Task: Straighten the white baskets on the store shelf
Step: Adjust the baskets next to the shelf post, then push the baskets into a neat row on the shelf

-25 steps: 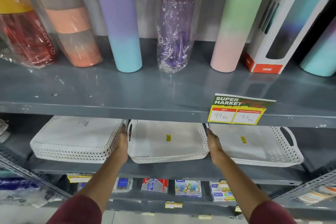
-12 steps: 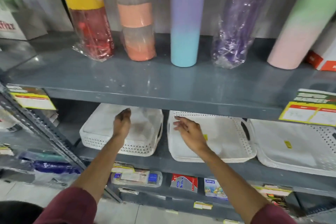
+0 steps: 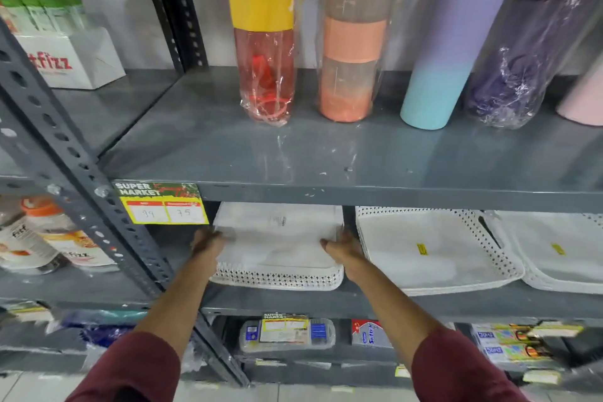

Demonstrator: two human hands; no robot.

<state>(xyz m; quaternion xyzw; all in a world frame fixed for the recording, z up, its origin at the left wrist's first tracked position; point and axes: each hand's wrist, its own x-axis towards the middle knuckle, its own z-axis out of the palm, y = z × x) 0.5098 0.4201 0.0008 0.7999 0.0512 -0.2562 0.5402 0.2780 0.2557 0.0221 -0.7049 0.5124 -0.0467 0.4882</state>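
Observation:
Three white perforated baskets lie side by side on the grey middle shelf (image 3: pixel 293 300). The left basket (image 3: pixel 277 277) holds a white plastic-wrapped insert. My left hand (image 3: pixel 207 245) grips its left edge and my right hand (image 3: pixel 342 250) grips its right edge, fingers curled over the rim. The middle basket (image 3: pixel 434 251) with a yellow sticker sits just right of my right hand. Only part of the right basket (image 3: pixel 561 258) shows at the frame edge. The upper shelf hides the baskets' back ends.
Tall wrapped bottles (image 3: pixel 264 52) stand on the upper shelf (image 3: pixel 326 153). A slanted grey upright post (image 3: pixel 81 179) and a yellow price tag (image 3: pixel 163 204) are left of the baskets. Jars (image 3: pixel 49 238) fill the left bay. Small boxed goods (image 3: pixel 287 334) lie on the shelf below.
Both hands have left the middle basket and shifted left. They now hold the two sides of the left basket. The camera view has also swung left.

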